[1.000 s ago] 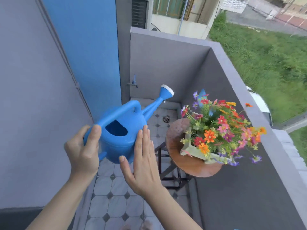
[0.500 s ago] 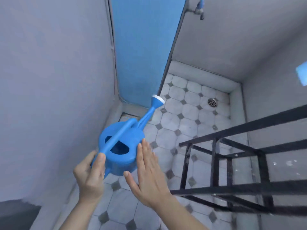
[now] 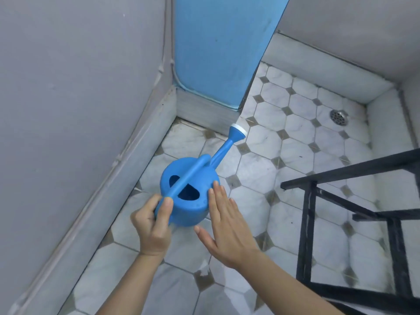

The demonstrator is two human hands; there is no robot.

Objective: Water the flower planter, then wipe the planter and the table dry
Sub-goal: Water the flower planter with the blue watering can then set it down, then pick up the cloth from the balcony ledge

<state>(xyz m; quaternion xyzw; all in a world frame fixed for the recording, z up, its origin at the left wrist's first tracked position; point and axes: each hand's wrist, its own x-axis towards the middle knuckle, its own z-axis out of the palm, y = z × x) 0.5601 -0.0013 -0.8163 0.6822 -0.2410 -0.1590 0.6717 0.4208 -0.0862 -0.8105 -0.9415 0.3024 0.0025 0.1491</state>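
- Two bare hands meet at a blue watering can (image 3: 191,201), low over the tiled floor (image 3: 295,155); whether the can rests on the tiles cannot be told.
- The left hand (image 3: 152,226) curls round the near end of the can's handle, thumb on top.
- The right hand (image 3: 225,233) lies flat against the can's right side, fingers straight and close together.
- The can's white-tipped spout (image 3: 237,133) points away, toward a blue door (image 3: 218,48) beyond the can.
- A black metal frame (image 3: 306,223) stands right of the can, apart from it.
- A round floor drain (image 3: 338,117) lies well beyond the can, to its right.
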